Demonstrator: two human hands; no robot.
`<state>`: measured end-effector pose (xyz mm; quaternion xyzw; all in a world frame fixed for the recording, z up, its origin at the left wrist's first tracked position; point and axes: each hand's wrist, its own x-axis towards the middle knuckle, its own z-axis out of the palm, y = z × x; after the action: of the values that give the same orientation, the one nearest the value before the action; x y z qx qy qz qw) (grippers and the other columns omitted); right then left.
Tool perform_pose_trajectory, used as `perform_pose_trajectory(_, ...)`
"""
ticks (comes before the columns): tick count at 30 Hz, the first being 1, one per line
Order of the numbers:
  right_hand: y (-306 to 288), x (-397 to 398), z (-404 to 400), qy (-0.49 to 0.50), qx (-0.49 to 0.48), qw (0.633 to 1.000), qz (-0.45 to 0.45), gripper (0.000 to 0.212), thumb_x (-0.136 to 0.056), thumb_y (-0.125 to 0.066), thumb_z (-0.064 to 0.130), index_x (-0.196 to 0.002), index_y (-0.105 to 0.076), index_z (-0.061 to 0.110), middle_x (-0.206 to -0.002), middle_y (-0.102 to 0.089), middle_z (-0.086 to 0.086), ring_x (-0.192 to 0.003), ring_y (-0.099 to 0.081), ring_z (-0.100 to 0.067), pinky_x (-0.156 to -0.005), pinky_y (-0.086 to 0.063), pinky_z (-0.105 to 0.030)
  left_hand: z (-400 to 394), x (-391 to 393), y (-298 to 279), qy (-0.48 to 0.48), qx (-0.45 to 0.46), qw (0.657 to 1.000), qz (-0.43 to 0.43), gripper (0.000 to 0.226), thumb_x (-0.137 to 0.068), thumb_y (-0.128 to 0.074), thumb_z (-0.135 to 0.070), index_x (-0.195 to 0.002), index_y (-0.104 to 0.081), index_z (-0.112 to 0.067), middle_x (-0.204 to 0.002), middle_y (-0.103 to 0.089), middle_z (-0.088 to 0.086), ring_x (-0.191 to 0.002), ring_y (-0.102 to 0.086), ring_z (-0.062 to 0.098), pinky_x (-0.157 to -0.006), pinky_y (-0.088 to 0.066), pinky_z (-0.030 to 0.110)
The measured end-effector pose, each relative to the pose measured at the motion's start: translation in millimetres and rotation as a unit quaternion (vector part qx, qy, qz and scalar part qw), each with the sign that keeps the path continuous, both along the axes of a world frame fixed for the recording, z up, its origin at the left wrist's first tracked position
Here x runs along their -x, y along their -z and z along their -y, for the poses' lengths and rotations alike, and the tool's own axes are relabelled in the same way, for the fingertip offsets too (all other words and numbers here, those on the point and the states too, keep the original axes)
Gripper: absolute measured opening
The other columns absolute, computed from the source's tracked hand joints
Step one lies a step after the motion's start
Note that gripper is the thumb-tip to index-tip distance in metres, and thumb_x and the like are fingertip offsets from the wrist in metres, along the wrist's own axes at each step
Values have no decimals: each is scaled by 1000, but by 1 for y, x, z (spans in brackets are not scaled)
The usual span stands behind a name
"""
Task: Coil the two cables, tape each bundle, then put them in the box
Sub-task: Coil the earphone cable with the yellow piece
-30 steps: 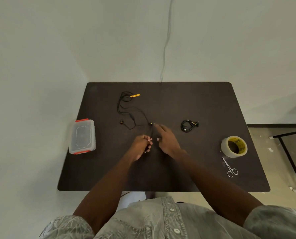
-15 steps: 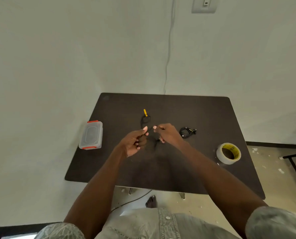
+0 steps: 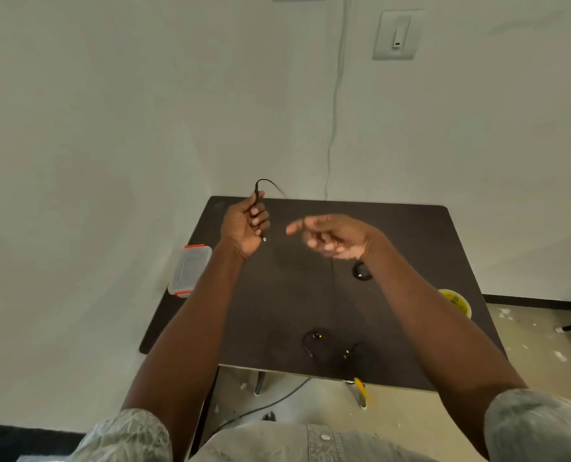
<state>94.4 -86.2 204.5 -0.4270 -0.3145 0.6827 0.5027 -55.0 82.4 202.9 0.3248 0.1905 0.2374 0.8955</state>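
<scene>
The person stands at a dark table (image 3: 277, 311) and holds both arms out over it. The left hand (image 3: 244, 228) is lifted up, and its fingers are curled around the end of a thin black cable (image 3: 258, 208). The cable sticks up out of the top of the fist and bends over to the right. A small silver plug hangs out below the fist. The far part of this cable is blurry, so I cannot tell where it runs.

The right hand (image 3: 334, 236) is blurry. Its fingers look loose and spread, and one finger points toward the left hand. I cannot tell if it holds any cable. A thin dark line hangs down under it toward the table.

A small coiled cable bundle (image 3: 362, 271) lies on the table, just beside the right wrist. Near the front edge of the table there are more loops of black cable with little yellow bits (image 3: 317, 341). A yellow piece (image 3: 359, 384) hangs over the front edge.

The clear plastic box (image 3: 190, 270) with its orange clips sits at the left edge of the table, with its lid on. A roll of tape (image 3: 455, 303) with a yellow core sits at the right edge, partly hidden by the right arm. A light switch (image 3: 398, 35) is on the wall.
</scene>
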Motion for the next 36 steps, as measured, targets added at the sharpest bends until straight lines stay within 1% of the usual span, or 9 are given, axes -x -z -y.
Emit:
perform_pose_trajectory(2,-20,2,-5,25,-46,993,-104,36,-99,-47,24,-121,-58,-2,-72,-62,-7,-39,-48,-6,-30,-32,-15,-4,-5,-4,-4,3,1000,7,17,-97,-45,-18,-91,-58,-9,-50,-37,-6,-37,-31,6,-34,-18,21)
perform_pose_trajectory(4,-22,-3,-21,30,57,991,117,32,-101,-48,23,-115,-60,-4,-80,-69,-12,-46,-58,-11,-41,-45,-20,-6,-7,-9,17,-2,1000,-11,17,-97,-45,-18,-89,-58,-9,-49,-37,-5,-37,-30,6,-34,-17,21)
perform_pose_trajectory(8,-14,-11,-43,58,245,726,640,31,-92,-49,4,-120,-58,-8,-122,-64,-23,-93,-64,-27,-77,-49,-34,-6,-11,-21,87,-32,995,-44,19,-97,-49,-19,-92,-61,-5,-49,-37,-5,-37,-31,6,-34,-19,21)
perform_pose_trajectory(10,-24,-9,-50,193,140,779,580,54,-87,-54,-1,-141,-44,6,-143,-49,-12,-128,-49,-25,-95,-41,-30,-6,-13,-26,106,-46,992,-53,18,-96,-52,-19,-96,-61,-3,-50,-38,-5,-39,-32,7,-36,-21,21)
perform_pose_trajectory(13,-44,2,-61,223,-23,862,455,53,-89,-63,3,-139,-48,15,-136,-56,-1,-129,-48,-8,-98,-38,-22,-6,-16,-37,134,-43,989,-43,14,-96,-50,-15,-96,-59,-5,-55,-45,-3,-44,-38,8,-42,-26,21)
perform_pose_trajectory(18,-59,-1,-69,323,-82,865,376,22,-99,-49,8,-105,-68,-2,-78,-66,-12,-63,-62,-17,-67,-52,-25,-19,-17,-49,208,-101,971,-65,14,-96,-52,-19,-94,-59,-7,-55,-44,-4,-40,-35,6,-40,-24,20)
perform_pose_trajectory(24,-58,-4,-81,318,-38,856,405,24,-101,-50,27,-103,-71,15,-64,-59,-4,-50,-47,-12,-46,-36,-23,-19,-21,-62,290,-106,951,-5,24,-100,-47,-27,-83,-54,-11,-48,-34,-7,-36,-28,5,-39,-19,21)
perform_pose_trajectory(29,-44,22,-78,192,33,863,466,29,-99,-52,33,-92,-70,11,-61,-54,1,-48,-42,-10,-46,-34,-21,-20,-42,-77,90,-27,986,135,15,-99,-45,-15,-96,-57,-7,-57,-43,-3,-48,-39,8,-49,-34,22)
perform_pose_trajectory(36,-73,18,-44,146,-42,932,329,22,-99,-54,21,-97,-65,2,-60,-46,1,-50,-35,-11,-47,-27,-23,-44,-49,-60,11,-329,938,-108,15,-100,-47,-14,-99,-60,-9,-61,-49,-3,-55,-41,10,-59,-31,24)
